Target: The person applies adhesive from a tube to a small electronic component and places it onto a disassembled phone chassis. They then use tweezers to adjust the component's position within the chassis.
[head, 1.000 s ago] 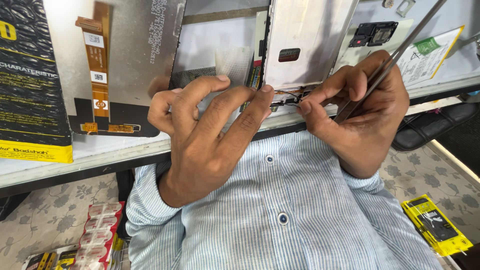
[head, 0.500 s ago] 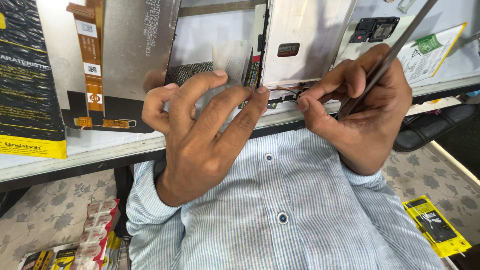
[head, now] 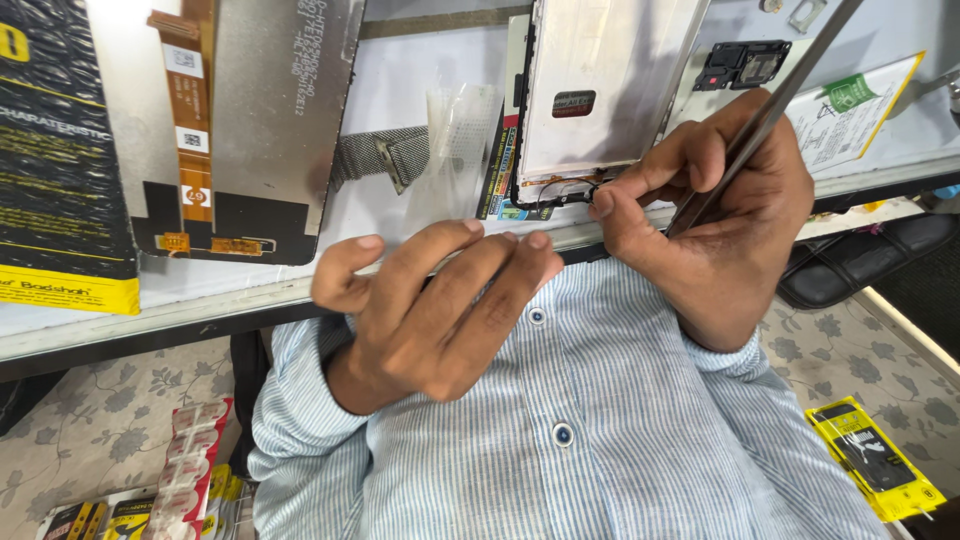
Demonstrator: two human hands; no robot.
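Head view, looking down past a pale blue striped shirt [head: 600, 440] with dark buttons: nearest is the left hand [head: 430, 310], held off the bench edge, fingers loosely curled and spread, holding nothing. Beside it, the right hand [head: 715, 215] grips a long grey metal tool [head: 765, 115] that runs slantwise up between its fingers, while thumb and forefinger pinch together at the lower corner of an opened phone frame [head: 600, 95]. That frame lies on the white bench top [head: 440, 90] just beyond the right hand: a pale, shiny metal back plate with a dark rim, a small dark oblong opening near its middle, and thin wires and a copper-coloured strip showing along its lower edge where the fingertips meet. Just left of it lie a clear plastic film [head: 460, 130] and a grey ribbon connector [head: 375, 155]. Further left rests a display panel [head: 250, 110] face down, grey metal with a black lower band and an orange flex cable [head: 190, 110] running down it, and at the far left edge a black and yellow box [head: 60, 150]. Right of the frame sit a small black camera module [head: 742, 62] and a white leaflet [head: 860, 110] with yellow trim. Below the bench, the floor [head: 110, 410] has a pale floral pattern, with a yellow packet [head: 875, 460] at right and strips of small packets [head: 190, 460] at left.
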